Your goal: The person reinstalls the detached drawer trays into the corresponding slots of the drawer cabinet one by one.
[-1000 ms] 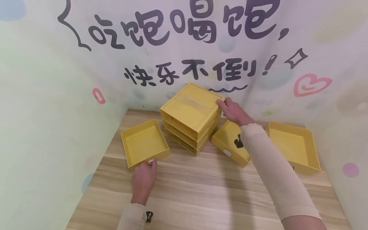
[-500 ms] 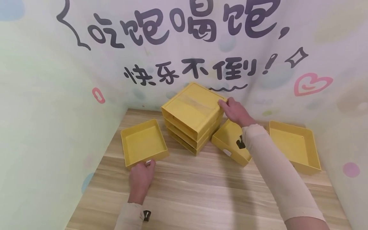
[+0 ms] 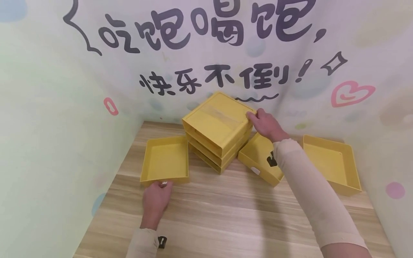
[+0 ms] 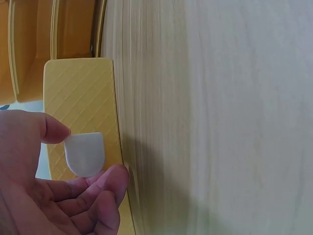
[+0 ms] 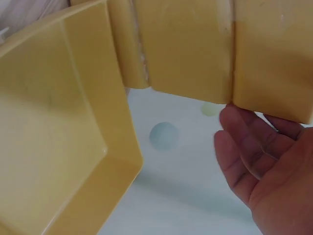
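Observation:
A yellow drawer (image 3: pixel 166 161) lies on the table at the left, its white handle (image 4: pixel 85 154) on the patterned front. My left hand (image 3: pixel 156 200) pinches that handle between thumb and fingers. To the right of the drawer stands a yellow drawer cabinet (image 3: pixel 222 114) of stacked frames, its front slots without drawers and a strip of tape across the top. My right hand (image 3: pixel 267 123) holds the cabinet's back right top corner, thumb on top. In the right wrist view its fingers (image 5: pixel 239 142) bend behind the frames' rear edge.
A second yellow drawer (image 3: pixel 258 154) sits right of the cabinet, partly under my right forearm. Farther right rests a third drawer (image 3: pixel 329 161). A printed wall (image 3: pixel 206 61) rises close behind the cabinet, with side walls left and right of the wooden table (image 3: pixel 219 215).
My left hand has turned the left drawer so its front now faces me squarely, and moved slightly left. The cabinet and right hand have shifted slightly right.

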A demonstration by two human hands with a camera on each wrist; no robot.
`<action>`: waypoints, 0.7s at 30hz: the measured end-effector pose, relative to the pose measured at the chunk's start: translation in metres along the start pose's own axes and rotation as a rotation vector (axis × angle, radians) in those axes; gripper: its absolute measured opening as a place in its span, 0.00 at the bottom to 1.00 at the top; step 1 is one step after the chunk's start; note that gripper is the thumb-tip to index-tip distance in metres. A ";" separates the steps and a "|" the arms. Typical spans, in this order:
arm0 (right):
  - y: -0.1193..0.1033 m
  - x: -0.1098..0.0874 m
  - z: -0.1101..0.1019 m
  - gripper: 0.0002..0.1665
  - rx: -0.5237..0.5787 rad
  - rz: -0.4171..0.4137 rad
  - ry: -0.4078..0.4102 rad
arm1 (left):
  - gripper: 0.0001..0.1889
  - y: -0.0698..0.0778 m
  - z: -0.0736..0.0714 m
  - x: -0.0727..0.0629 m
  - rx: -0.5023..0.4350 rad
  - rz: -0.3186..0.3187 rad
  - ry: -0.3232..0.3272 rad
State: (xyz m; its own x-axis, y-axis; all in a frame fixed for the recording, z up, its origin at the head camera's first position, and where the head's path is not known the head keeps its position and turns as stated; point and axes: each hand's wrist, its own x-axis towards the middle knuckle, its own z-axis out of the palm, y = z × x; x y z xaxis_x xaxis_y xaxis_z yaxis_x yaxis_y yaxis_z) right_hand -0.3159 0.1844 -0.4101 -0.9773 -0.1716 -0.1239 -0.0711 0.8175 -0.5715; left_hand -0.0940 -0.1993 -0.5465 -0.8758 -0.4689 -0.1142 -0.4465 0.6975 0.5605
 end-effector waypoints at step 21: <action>0.008 -0.003 0.008 0.42 0.070 -0.028 0.048 | 0.25 -0.017 -0.010 0.007 0.006 -0.040 -0.068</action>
State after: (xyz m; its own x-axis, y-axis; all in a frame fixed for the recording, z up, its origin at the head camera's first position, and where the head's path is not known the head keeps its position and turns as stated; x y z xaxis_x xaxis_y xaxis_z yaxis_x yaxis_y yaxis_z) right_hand -0.3116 0.1867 -0.4208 -0.9838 -0.1656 -0.0692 -0.0856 0.7718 -0.6300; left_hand -0.0906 -0.2198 -0.5487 -0.8675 -0.4590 -0.1919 -0.4824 0.6820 0.5497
